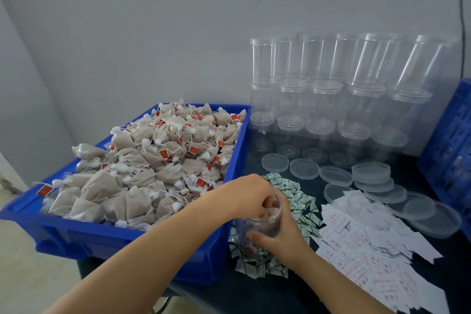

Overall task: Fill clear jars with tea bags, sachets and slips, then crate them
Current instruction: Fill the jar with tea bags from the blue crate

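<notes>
Left hand (pixel 251 192): over the mouth of the open jar (pixel 257 227), fingers curled and reaching down into it; whether they pinch anything inside I cannot tell.
Right hand (pixel 281 234): wrapped round the right side of the jar, thumb across its front, holding it upright.
Jar: clear, lid off, standing on the dark desk (pixel 254 293) just right of the blue tub (pixel 122 237), amid the sachets; some brownish contents show through its wall.
Tea bags (pixel 153 160): beige pouches with strings and red tags, heaped high in the blue tub at left.
Sachets (pixel 298 201): small green-and-white packets spread on the desk around and behind the jar.
Slips (pixel 369 242): white papers with red print, piled at right of the sachets.
Lids (pixel 372 173): clear round discs, loose and partly stacked, beyond the slips.
Empty jars (pixel 331 99): clear, stacked in rows against the wall.
Crate (pixel 451 150): blue, at the right edge.
</notes>
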